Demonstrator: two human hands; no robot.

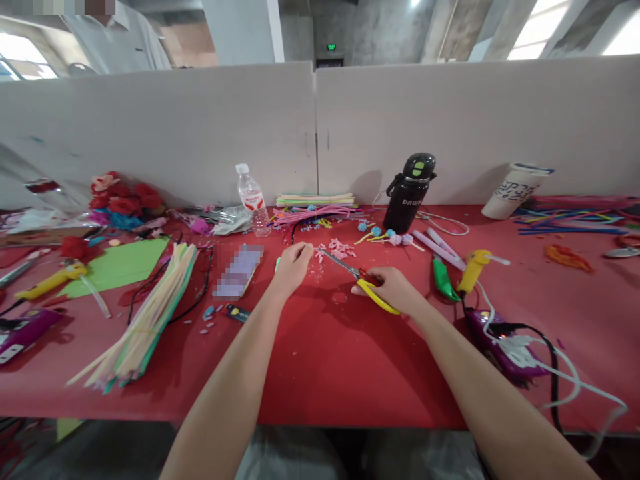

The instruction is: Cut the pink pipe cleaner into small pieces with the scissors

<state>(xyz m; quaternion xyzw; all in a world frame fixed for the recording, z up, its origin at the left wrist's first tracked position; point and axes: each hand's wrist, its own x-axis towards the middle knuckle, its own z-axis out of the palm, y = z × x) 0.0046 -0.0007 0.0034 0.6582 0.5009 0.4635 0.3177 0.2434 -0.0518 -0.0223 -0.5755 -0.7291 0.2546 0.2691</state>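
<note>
My right hand (pixel 387 287) is closed round the handles of a pair of scissors (pixel 376 297) with yellow and red grips. Their blades point left, and the tips come close to the fingertips of my left hand (pixel 294 268). That hand is closed in a pinch; whatever lies between its fingers is too small to make out. Just beyond the blades, a pile of short pink cut pieces (pixel 341 249) lies on the red table (pixel 320 373), with finer bits scattered nearer. Small blue and lilac pompom-like balls on stems (pixel 395 237) rest behind my right hand.
Left of my arms lie a phone (pixel 240 272) and a bundle of pale pipe cleaners (pixel 150 313). A plastic bottle (pixel 253 200) and a black flask (pixel 409 193) stand behind. To the right are a yellow glue gun (pixel 474 270), a purple power strip (pixel 505 347) and loose cables.
</note>
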